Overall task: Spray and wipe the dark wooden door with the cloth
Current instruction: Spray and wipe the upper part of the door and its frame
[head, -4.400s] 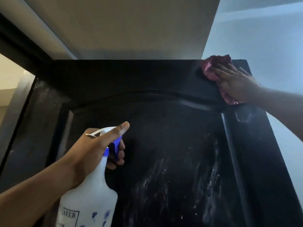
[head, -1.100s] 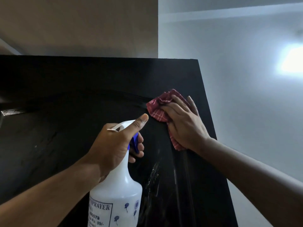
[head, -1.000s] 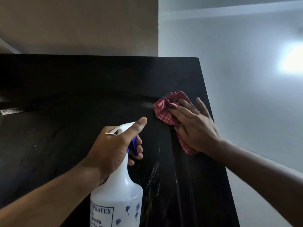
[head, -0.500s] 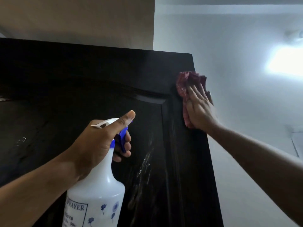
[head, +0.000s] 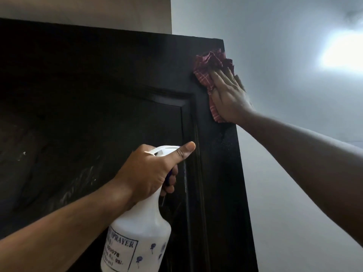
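- The cloth [head: 206, 67] sits in the upper right of the frame, pressed against the right edge strip of the door [head: 88, 85], just below its top corner.
- The right hand [head: 227, 95] lies flat on it, fingers [head: 218, 75] straight, close together and pointing up.
- The strip's long axis runs down toward the bottom centre. Droplets speckle it directly below that hand, so a downward stroke looks likely.
- The left hand [head: 145, 173], lower centre, curls round the neck of the spray bottle [head: 137, 238].

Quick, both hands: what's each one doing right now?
Left hand: grips the spray bottle.
Right hand: open, fingers straight, pressing the cloth on the door.
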